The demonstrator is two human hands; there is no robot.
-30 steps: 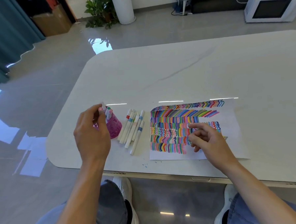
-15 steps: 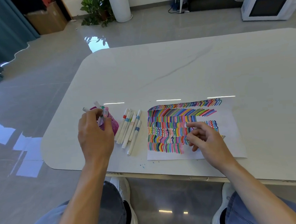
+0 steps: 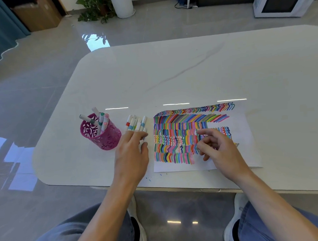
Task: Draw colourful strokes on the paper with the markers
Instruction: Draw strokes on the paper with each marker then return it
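Note:
A white paper covered in rows of colourful strokes lies near the table's front edge. My right hand rests on the paper with its fingers curled round a white marker. The hand hides most of that marker, and only its end pokes out on the right. A row of several white markers lies just left of the paper. My left hand lies on their near ends with straight fingers. A pink mesh cup further left holds several more markers.
The white table stretches far back and to the right. Its rounded front-left corner is close to the cup. My knees and shoes are below the front edge. On the floor beyond stand a plant, a box and a white appliance.
My left hand has left the pink cup, leaving a marker in it, and moved right onto the row of loose markers. My right hand has stayed on the paper.

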